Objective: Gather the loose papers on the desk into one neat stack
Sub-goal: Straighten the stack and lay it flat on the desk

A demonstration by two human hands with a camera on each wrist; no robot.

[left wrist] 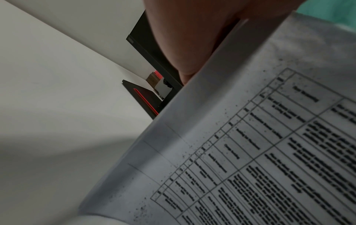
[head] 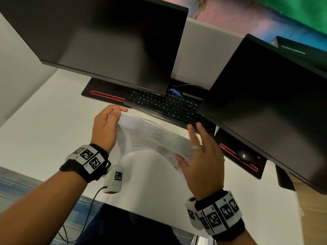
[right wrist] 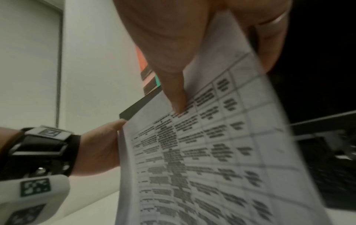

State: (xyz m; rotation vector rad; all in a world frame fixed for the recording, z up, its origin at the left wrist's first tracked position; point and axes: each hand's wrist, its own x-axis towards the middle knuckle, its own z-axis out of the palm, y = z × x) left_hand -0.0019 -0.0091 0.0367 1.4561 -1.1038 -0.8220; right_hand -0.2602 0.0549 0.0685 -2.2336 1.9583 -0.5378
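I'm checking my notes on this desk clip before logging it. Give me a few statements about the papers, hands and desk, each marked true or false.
1. Both hands hold the papers up off the desk. True.
2. The left hand is at the sheets' left edge. True.
3. The top sheet is blank. False: the wrist views show a printed table on it.
4. Both monitors show bright pictures. False: the left monitor and the right monitor are dark.
5. The right hand wears a ring. True.
6. The keyboard is white. False: it is black.
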